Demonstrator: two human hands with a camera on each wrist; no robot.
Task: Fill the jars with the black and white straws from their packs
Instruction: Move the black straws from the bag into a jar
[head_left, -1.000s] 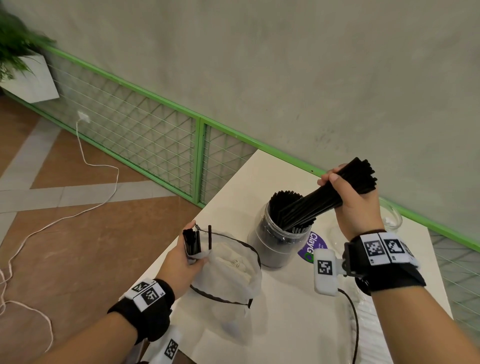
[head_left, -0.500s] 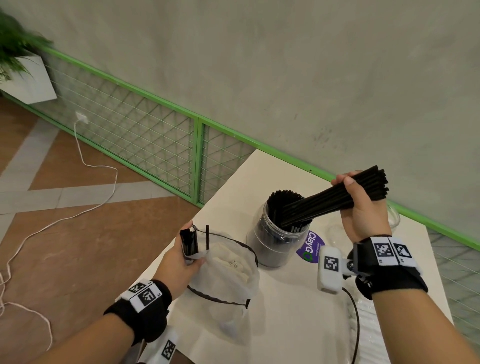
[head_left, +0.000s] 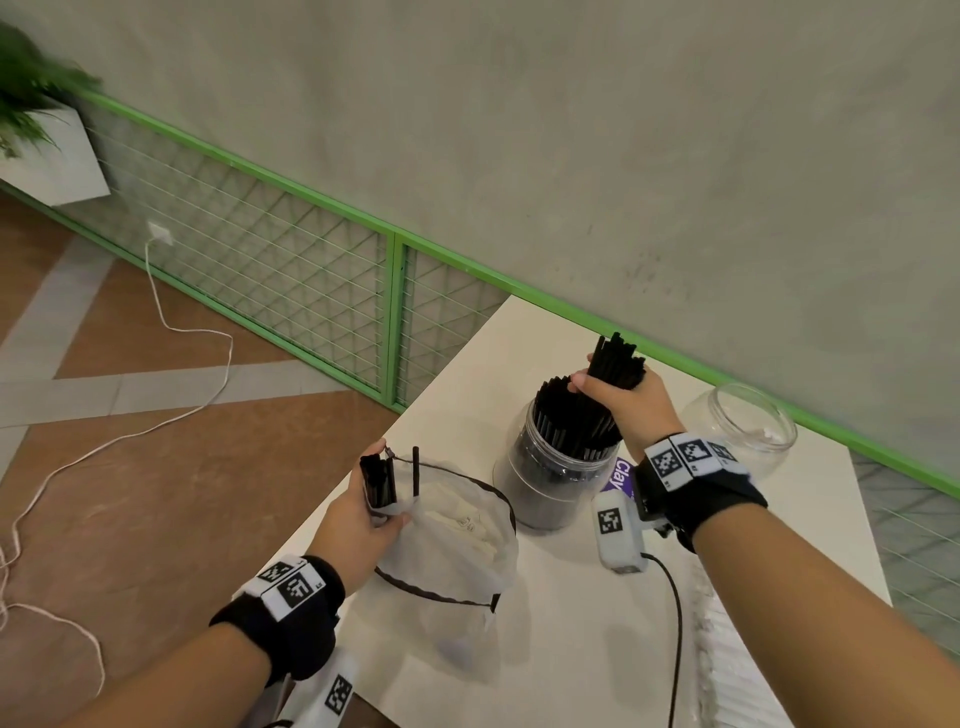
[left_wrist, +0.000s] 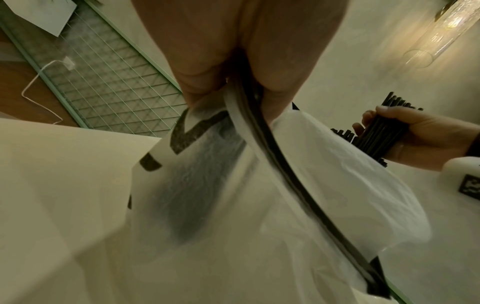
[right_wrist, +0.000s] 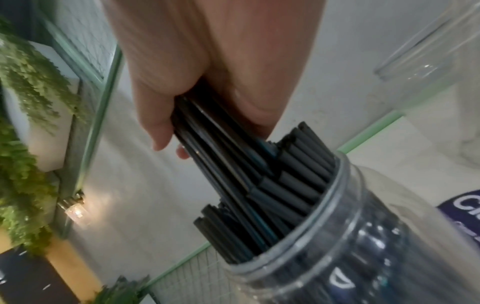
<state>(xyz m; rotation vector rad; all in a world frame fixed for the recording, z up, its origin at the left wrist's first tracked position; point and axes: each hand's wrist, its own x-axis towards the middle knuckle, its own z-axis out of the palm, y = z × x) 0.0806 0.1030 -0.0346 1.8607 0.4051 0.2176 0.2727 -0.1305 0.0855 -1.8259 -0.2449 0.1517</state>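
On the white table (head_left: 571, 623) stands a clear jar (head_left: 545, 478) (right_wrist: 363, 236) packed with black straws. My right hand (head_left: 608, 384) (right_wrist: 182, 127) grips a bundle of black straws (head_left: 618, 364) (right_wrist: 221, 148) steeply upright, its lower ends inside the jar mouth among the others. My left hand (head_left: 382, 499) pinches the black-edged rim of a translucent pack (head_left: 457, 540) (left_wrist: 324, 164) and holds it open. A few black straws (head_left: 379, 480) stand in the pack by the left fingers. One more black straw (head_left: 415, 473) stands alone beside them.
An empty clear jar (head_left: 743, 431) (right_wrist: 428, 51) stands at the back right near the green rail (head_left: 675, 358). A white ribbed pack (head_left: 727, 649) lies at the table's right front. A purple sticker (head_left: 621, 475) sits behind the full jar. The table's left edge drops to the floor.
My right hand has swung the bundle from nearly level to steeply upright and lowered its ends into the jar. The left hand keeps its hold on the pack.
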